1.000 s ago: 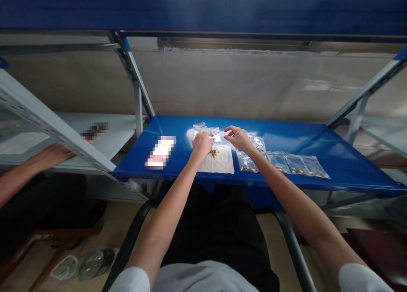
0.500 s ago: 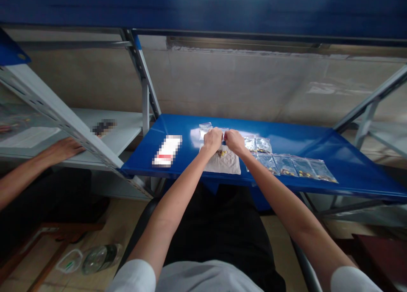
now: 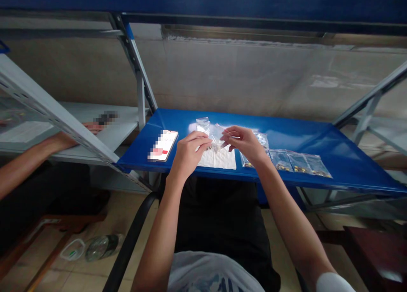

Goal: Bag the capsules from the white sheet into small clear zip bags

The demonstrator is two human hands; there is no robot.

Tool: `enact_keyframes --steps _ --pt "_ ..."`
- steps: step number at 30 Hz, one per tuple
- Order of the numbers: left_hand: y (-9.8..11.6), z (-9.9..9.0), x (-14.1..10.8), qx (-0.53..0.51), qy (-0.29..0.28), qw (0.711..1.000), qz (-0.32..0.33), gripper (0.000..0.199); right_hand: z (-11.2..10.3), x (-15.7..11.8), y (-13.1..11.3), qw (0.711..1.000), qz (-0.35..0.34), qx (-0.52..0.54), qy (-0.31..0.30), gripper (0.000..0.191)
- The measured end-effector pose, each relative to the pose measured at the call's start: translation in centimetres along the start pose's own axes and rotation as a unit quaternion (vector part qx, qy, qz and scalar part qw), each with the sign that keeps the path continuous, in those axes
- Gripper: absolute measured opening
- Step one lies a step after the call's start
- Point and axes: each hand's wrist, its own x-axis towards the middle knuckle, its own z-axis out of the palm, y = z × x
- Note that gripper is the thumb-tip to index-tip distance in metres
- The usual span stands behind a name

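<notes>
A clear zip bag [image 3: 217,134] is held up between my hands, above a white cloth [image 3: 222,161] near the front edge of the blue shelf. My left hand [image 3: 191,151] is closed in a pinch at the bag's left side, thumb and fingers together. On its right side, my right hand [image 3: 243,141] has bent fingers pinching the bag's edge. Small dark and yellow pieces show beneath the fingers, partly hidden. Another clear bag [image 3: 202,124] lies just behind my left hand.
Several filled zip bags [image 3: 300,164] lie in a row right of my hands. A phone [image 3: 168,146] lies at the left on the blue shelf [image 3: 305,135]. Another person's hand [image 3: 68,139] rests on the grey shelf beyond the metal post [image 3: 57,109]. A plastic jar [image 3: 101,247] is on the floor.
My hands, closed together before, have moved apart and toward me, with the fingers looser. The clear bag now shows between them. The other person's hand has moved right, toward the blurred dark object.
</notes>
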Motion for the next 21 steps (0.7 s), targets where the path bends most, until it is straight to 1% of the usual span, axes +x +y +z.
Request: enact_keyframes --steps 3,6,8,10,13,16,18,20,21 --pt "-0.3 0.7 -0.6 -0.101 0.026 0.991 -0.089 0.01 0.1 -0.1 0.1 1.0 -0.008 -0.017 0.008 0.032" --pt "-1.3 1.0 -0.6 -0.197 0.041 0.961 -0.191 0.013 -0.3 0.1 0.4 0.999 -0.009 -0.039 0.015 0.03" --pt "-2.0 0.7 -0.4 -0.235 0.034 0.942 -0.237 0.015 -0.5 0.2 0.5 0.999 0.001 -0.049 0.013 0.029" --pt "-2.5 0.1 -0.1 -0.244 0.032 0.933 -0.262 0.018 -0.5 0.2 0.5 0.998 0.012 -0.06 0.006 0.029" --pt "-2.7 -0.9 0.2 -0.22 0.054 0.937 -0.266 0.019 -0.1 0.2 0.5 0.997 0.021 -0.073 0.002 0.03" --pt "-1.9 -1.4 -0.3 -0.165 0.07 0.951 -0.251 0.027 0.4 0.0 0.4 0.997 0.035 -0.07 0.009 0.032" --pt "-1.0 -1.4 -0.9 -0.089 0.081 0.967 -0.223 0.03 0.7 -0.1 0.4 0.996 0.041 -0.083 0.006 0.033" --pt "-0.2 -1.4 -1.4 0.014 0.091 0.98 -0.179 0.034 1.0 -0.3 0.4 0.993 0.039 -0.115 -0.006 0.035" --pt "0.1 -1.3 -1.5 0.061 0.085 0.983 -0.154 0.04 1.2 -0.4 0.4 0.991 0.037 -0.131 -0.012 0.036"
